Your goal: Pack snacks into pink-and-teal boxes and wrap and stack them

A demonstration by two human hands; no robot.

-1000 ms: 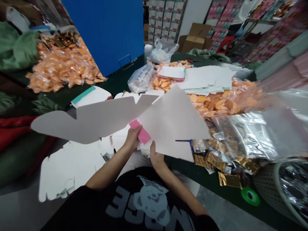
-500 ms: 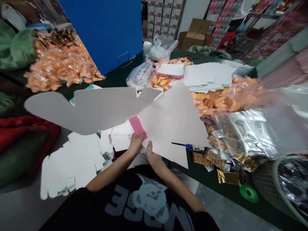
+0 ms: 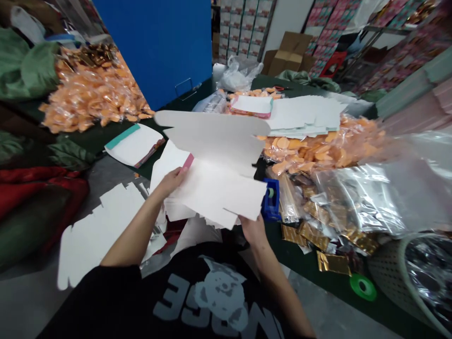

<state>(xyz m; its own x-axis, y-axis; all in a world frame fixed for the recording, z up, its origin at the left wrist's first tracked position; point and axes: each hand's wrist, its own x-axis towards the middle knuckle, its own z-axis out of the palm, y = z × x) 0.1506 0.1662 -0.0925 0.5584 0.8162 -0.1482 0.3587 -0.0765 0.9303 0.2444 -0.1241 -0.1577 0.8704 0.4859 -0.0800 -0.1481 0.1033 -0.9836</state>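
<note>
A white die-cut cardboard box blank (image 3: 226, 181) is held out in front of my body, its far panel bent upward and a pink strip showing at its left edge. My left hand (image 3: 173, 181) grips that left edge near the pink strip. At the near right corner, by a slit flap, my right hand (image 3: 253, 228) pinches the card; some of its fingers are hidden underneath. Just right of the blank stands a blue tape dispenser (image 3: 271, 200). More white box blanks (image 3: 109, 221) lie stacked at lower left. Beyond my left hand rests a box piece with a teal edge (image 3: 136, 143).
Orange wrapped pieces (image 3: 325, 146) are heaped at right, with another heap (image 3: 92, 94) at far left. Gold packets (image 3: 318, 235), clear plastic bags (image 3: 370, 195), a green tape roll (image 3: 363, 286) and a basket (image 3: 395, 268) are on the right. A blue panel (image 3: 155, 47) rises behind.
The blank has turned and shifted out of the left side, its far panel now folded up. My hands have moved apart, left hand up and left, right hand rightward. The tape dispenser is uncovered.
</note>
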